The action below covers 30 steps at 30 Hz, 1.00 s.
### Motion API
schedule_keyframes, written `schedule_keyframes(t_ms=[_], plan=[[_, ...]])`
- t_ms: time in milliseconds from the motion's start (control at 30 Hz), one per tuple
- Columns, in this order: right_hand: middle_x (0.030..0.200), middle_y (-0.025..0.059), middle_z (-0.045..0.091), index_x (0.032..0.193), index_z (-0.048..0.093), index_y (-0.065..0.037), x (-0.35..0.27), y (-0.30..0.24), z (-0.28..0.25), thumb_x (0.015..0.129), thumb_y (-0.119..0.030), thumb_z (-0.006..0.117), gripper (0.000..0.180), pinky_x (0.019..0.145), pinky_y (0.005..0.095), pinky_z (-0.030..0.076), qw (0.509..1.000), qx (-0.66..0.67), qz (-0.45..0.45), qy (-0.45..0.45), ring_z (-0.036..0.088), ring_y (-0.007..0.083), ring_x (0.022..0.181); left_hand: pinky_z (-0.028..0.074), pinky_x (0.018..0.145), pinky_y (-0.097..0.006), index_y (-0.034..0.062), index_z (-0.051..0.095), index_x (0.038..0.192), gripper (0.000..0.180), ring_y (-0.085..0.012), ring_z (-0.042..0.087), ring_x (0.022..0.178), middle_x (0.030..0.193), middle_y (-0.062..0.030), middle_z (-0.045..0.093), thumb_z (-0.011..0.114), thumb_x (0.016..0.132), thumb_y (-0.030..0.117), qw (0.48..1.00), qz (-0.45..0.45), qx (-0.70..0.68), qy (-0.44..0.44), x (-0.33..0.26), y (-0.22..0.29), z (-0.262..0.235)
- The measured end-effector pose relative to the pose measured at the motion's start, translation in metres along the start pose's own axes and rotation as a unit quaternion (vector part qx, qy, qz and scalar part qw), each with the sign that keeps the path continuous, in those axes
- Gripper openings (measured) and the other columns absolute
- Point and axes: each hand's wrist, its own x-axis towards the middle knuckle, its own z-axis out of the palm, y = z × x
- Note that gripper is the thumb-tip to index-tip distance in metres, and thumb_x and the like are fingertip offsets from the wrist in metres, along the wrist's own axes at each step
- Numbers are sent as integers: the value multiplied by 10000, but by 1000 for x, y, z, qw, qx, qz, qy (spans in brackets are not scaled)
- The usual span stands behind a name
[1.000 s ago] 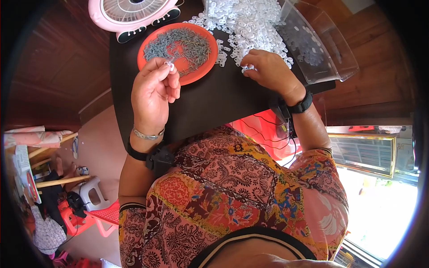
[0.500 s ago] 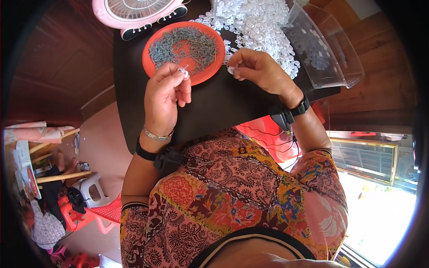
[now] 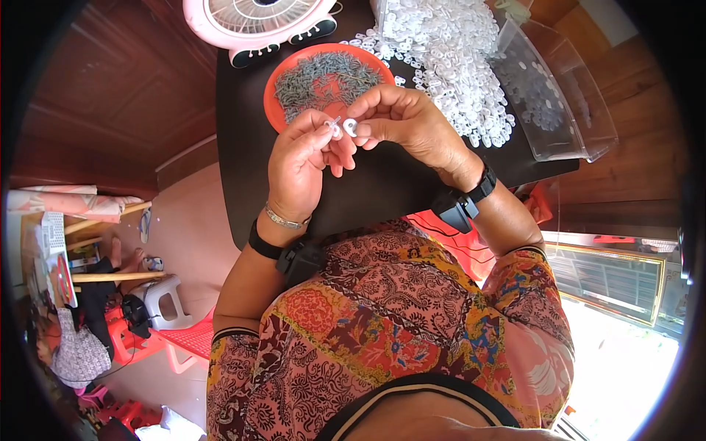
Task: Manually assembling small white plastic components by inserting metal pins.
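Note:
My left hand pinches a small white plastic piece with a thin metal screw sticking out of it. Close beside it, my right hand holds a white oval plastic piece with a hole between thumb and fingertips. Whether the two pieces touch is too small to tell. Just beyond my hands, an orange-red round plate bears a heap of grey screws. A large pile of white plastic pieces lies to the right of the plate.
The dark table lies under my hands. A clear plastic bin, tipped on its side with white pieces in it, stands at the right edge. At the far left is a pink fan. A red plastic chair and grey stool stand lower left.
My right hand has moved left with its white piece, up to the piece in my left hand. The view has shifted slightly, so the table sits farther right.

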Motion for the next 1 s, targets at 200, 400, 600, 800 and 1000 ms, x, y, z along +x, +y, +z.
schedule_keyframes(t_ms=[200, 400, 600, 800, 1000], plan=[[860, 23, 655, 1059, 646, -25, -2, 5, 5, 865, -34, 629, 195, 659, 203, 486, 998, -27, -53, -5, 588, 71, 738, 413, 534, -222, 36, 536, 862, 179, -136, 574, 609, 739, -80, 608, 484, 899, 203, 1000, 11, 3, -2, 2, -4, -2], [793, -4, 623, 942, 635, -18, -2, 0, 7, 881, -83, 628, 90, 623, 197, 470, 999, -43, -26, 7, 563, 54, 702, 416, 533, -229, 32, 537, 869, 162, -144, 568, 600, 720, -81, 598, 472, 904, 177, 999, -9, -43, -5, 5, -4, -5], [803, -3, 612, 969, 606, -21, 16, 0, -5, 904, -156, 612, 150, 609, 191, 481, 996, -85, 5, -16, 573, 51, 689, 421, 529, -233, 36, 533, 878, 159, -144, 562, 589, 720, -76, 595, 468, 909, 178, 997, 4, -72, 17, 7, -3, -2], [832, 25, 642, 1046, 606, -12, 32, 2, -8, 896, -115, 609, 182, 637, 201, 500, 999, -19, 21, 22, 595, 67, 706, 356, 485, -205, 52, 521, 844, 146, -92, 499, 539, 668, -25, 549, 464, 904, 172, 982, 9, 126, 139, 6, -1, -2], [850, 41, 654, 1038, 602, -14, 33, 9, -10, 887, -107, 621, 178, 649, 201, 496, 1000, 14, 26, 8, 598, 73, 704, 326, 462, -196, 61, 511, 815, 155, -72, 459, 506, 637, -9, 526, 468, 908, 176, 980, -6, 145, 137, 5, -3, 0]])
